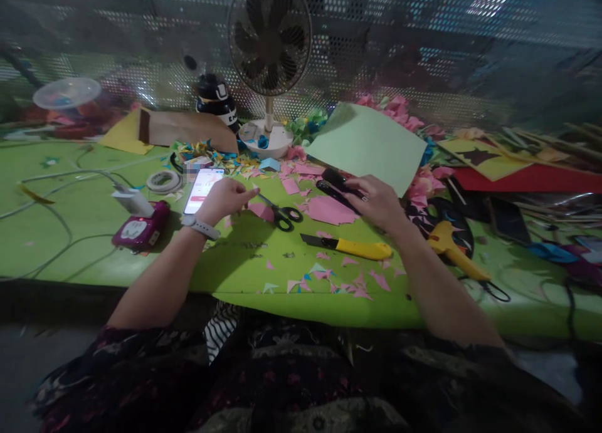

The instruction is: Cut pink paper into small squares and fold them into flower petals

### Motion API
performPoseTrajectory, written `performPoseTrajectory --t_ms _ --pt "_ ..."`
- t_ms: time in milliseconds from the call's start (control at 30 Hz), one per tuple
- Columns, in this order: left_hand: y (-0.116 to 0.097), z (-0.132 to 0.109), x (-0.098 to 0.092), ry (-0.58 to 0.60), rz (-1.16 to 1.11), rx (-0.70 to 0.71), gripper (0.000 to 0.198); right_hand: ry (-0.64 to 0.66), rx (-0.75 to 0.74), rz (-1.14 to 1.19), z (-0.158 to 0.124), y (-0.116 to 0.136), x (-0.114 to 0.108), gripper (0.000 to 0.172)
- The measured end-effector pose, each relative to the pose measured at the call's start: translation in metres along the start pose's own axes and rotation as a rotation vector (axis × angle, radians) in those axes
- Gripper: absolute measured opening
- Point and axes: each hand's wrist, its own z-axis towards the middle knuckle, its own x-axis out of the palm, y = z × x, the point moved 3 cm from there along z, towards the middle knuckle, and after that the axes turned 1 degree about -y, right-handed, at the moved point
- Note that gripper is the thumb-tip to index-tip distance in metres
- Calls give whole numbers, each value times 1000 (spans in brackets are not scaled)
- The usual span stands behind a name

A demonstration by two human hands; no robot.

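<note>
My left hand (226,199) rests on the green table, fingers curled, beside a lit smartphone (203,190); its fingertips touch a pink paper piece (261,210) near black-handled scissors (285,216). My right hand (376,201) is closed around a black stapler-like tool (337,187), held against the edge of a light green paper sheet (367,143). A larger pink paper piece (329,210) lies under that tool. A yellow utility knife (352,247) lies in front of my right hand.
Pink paper scraps (329,280) litter the green table (94,220). A desk fan (269,51), a black bottle (215,101), a tape roll (163,182), a purple device (140,230), a yellow glue gun (452,247), red and yellow sheets (517,170) and paper flowers (399,110) surround the hands.
</note>
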Motion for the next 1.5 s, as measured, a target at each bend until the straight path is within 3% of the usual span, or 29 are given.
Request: performPoseTrajectory --t_ms 167,300,600,800,933,1033,1167,1400,1500 --pt "-3 -2 1 -211 -141 100 45 385 -72 23 -5 18 11 57" --pt "-7 -4 6 -236 -183 135 44 509 -72 -22 -6 19 18 61" --pt "-11 -6 10 -213 -151 184 47 512 -44 -9 -7 18 16 61" --pt "-9 -6 11 -220 -147 232 46 528 25 -14 -6 19 14 48" --pt "-8 -5 12 -222 -153 248 46 540 -11 -21 -6 20 13 50" --pt "-9 -5 12 -219 -154 236 46 526 -21 -31 -6 20 12 56" --pt "-10 -6 11 -204 -146 213 47 508 -6 -19 -7 19 13 43" --pt "-10 -7 11 -211 -158 195 46 496 -52 -26 -7 17 14 50" --pt "-8 -6 10 -233 -185 176 47 487 -35 -37 -7 16 16 43"
